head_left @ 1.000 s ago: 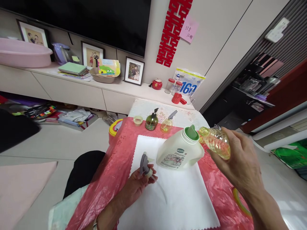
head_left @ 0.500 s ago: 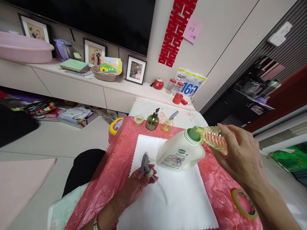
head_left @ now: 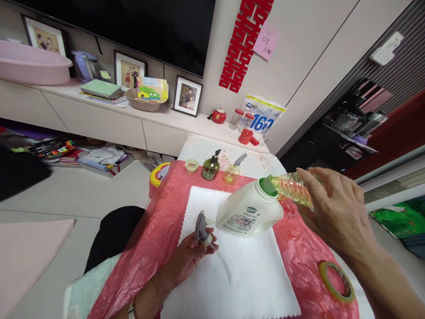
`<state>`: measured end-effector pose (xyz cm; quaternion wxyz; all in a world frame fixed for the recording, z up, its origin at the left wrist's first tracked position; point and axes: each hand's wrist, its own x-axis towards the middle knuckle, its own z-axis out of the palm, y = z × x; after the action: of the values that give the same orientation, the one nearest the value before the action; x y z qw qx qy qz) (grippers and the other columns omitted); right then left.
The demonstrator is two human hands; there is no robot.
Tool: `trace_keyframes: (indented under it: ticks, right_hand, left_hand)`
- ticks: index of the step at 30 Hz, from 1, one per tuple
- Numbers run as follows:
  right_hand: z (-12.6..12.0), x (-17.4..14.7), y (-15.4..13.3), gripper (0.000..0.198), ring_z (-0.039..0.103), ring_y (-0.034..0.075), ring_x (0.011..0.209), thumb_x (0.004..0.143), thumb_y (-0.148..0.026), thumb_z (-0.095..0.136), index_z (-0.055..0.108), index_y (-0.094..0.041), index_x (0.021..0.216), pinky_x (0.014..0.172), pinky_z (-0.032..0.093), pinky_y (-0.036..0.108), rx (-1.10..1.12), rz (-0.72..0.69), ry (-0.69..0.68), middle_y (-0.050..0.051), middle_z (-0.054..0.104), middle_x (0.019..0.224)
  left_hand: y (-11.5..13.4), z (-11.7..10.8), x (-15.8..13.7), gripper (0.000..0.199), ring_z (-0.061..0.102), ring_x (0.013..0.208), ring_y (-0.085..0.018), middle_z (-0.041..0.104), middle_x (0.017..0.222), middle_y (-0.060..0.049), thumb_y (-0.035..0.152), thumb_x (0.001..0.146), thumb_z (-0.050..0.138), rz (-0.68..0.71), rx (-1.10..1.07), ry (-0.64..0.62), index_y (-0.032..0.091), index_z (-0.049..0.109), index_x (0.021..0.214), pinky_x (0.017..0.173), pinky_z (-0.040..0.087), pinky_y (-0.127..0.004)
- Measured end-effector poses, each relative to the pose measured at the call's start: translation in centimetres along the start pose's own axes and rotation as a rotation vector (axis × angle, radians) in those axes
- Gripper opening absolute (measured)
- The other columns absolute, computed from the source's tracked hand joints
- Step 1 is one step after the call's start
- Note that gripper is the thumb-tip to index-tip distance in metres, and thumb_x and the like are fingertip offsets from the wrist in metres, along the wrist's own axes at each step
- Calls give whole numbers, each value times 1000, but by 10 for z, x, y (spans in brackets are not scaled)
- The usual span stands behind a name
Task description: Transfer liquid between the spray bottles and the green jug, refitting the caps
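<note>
Gripping one grey spray head (head_left: pixel 200 228), the left hand (head_left: pixel 195 250) hides part of it behind its fingers; a thin tube (head_left: pixel 229 274) trails over the one white cloth (head_left: pixel 245 288). To the right, one tape roll (head_left: pixel 322 274) lies on the red covering (head_left: pixel 152 252). Wrapped around one yellow-tinted bottle (head_left: pixel 292 190), the right hand (head_left: pixel 335 212) conceals its base; the bottle is tipped, its neck at the green spout (head_left: pixel 265 185) of the single pale jug (head_left: pixel 250 217), and whether liquid runs cannot be told. The jug stands on the cloth, its small label print hard to read. Beyond are one small cup (head_left: pixel 191 166), one green pump bottle (head_left: pixel 210 169) and one yellow spray bottle (head_left: pixel 231 174). Farther off, on the cabinet (head_left: pixel 109 119), stand two jars with red lids (head_left: pixel 236 120), overlapping, and three framed pictures (head_left: pixel 187 96); the pink basin (head_left: pixel 33 68) is cut off at left, the television (head_left: pixel 133 31) at the top
</note>
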<state>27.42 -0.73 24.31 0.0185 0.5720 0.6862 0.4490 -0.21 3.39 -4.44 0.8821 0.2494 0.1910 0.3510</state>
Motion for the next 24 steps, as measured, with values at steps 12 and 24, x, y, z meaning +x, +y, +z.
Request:
trace_keyframes:
  ticks: [12,24]
  right_hand:
    - [-5,5,1,48,55,30,110,84,-20,54,55,-16,131,92,41,43,-5,-30,-8,14,56,127]
    - [-7,8,5,46,54,31,114,85,-20,55,55,-17,131,95,42,45,-20,-81,1,14,55,128]
  left_hand:
    - [-1,-1,0,48,71,98,-20,75,104,-4,41,69,92,-4,8,-5,27,76,112,95,47,-37]
    - [-3,-2,0,46,70,100,-22,75,105,-5,39,72,91,0,-7,-15,26,76,113,97,45,-39]
